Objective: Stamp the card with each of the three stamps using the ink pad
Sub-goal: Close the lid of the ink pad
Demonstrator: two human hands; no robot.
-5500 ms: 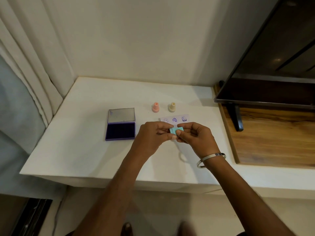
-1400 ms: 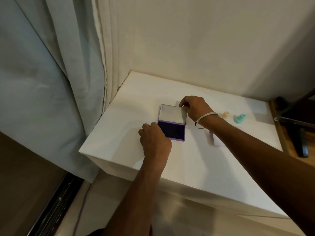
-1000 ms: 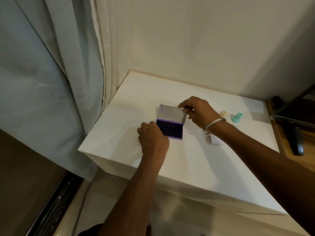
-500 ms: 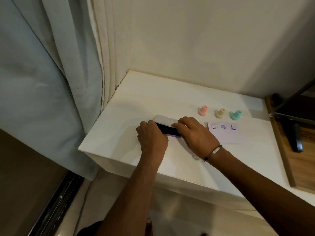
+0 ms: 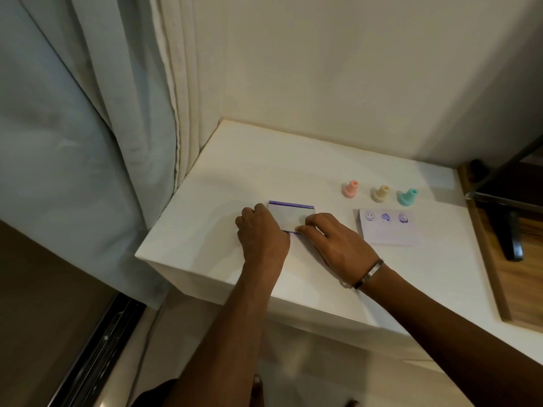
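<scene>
Ink pad (image 5: 291, 216): lid down, case flat on white table (image 5: 235, 171), purple edge showing along far side.
L hand (image 5: 261, 233): your fingers curl over pad's near-left corner, touching it; a press or a clamp, can't tell which.
R hand (image 5: 335, 242): your fingertips rest flat on pad's near-right edge, hand not closed round anything. Metal bangle (image 5: 368, 274) at the wrist.
Card (image 5: 388, 227): lies just right of your R hand, apart from it, flat on table. 3 purple prints in a row along far edge: smiley, solid blob, ringed mark.
Stamps: pink stamp (image 5: 350, 189), yellow stamp (image 5: 381, 193), teal stamp (image 5: 407, 197), upright in a row beyond the card, right of your grip, none touched.
Curtain (image 5: 88, 127): hangs left of your L hand.
</scene>
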